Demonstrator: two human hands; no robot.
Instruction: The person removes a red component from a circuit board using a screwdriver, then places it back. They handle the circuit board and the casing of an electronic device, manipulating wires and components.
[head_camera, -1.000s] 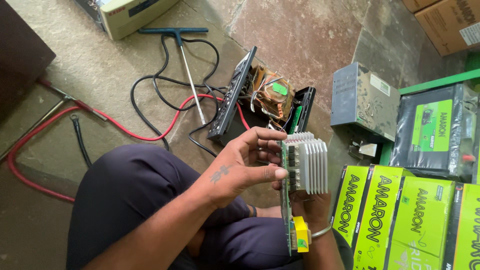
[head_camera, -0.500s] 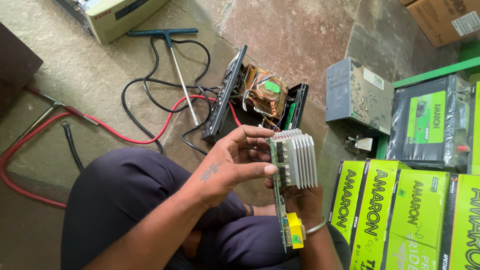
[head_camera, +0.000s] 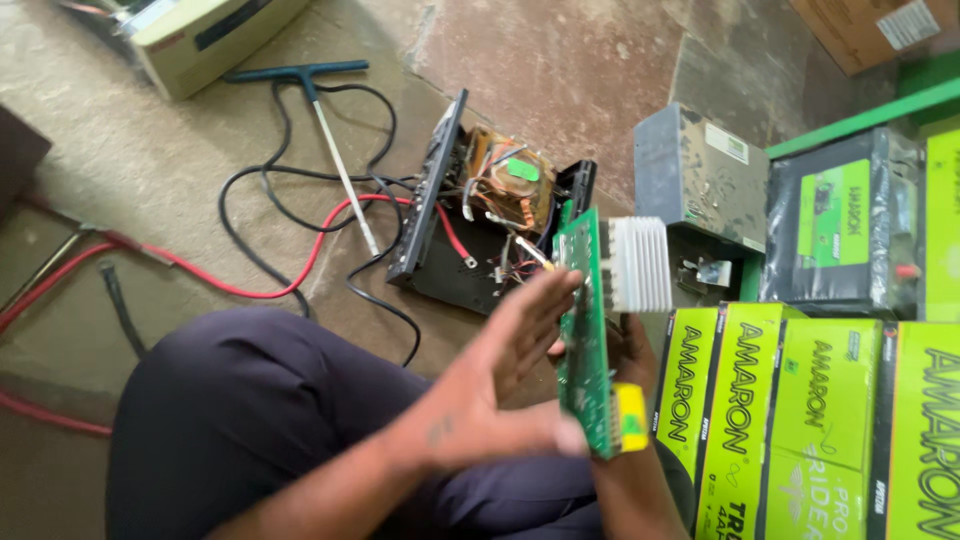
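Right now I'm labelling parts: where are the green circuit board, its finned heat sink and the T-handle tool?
Green circuit board (head_camera: 583, 330), head view, board edge.
Finned white heat sink (head_camera: 640, 264), head view, fins.
Blue T-handle tool (head_camera: 300, 73), head view, crossbar.

left hand (head_camera: 500, 385) now flat against circuit board (head_camera: 583, 330)

The stone floor (head_camera: 600, 80) carries an opened black casing (head_camera: 470, 230), red and black cables (head_camera: 300, 230), a T-handled tool (head_camera: 320, 120) and boxed batteries (head_camera: 800, 420).

A worn, stained concrete floor (head_camera: 180, 170) in daylight, with a green shelf edge (head_camera: 860, 115) at right.
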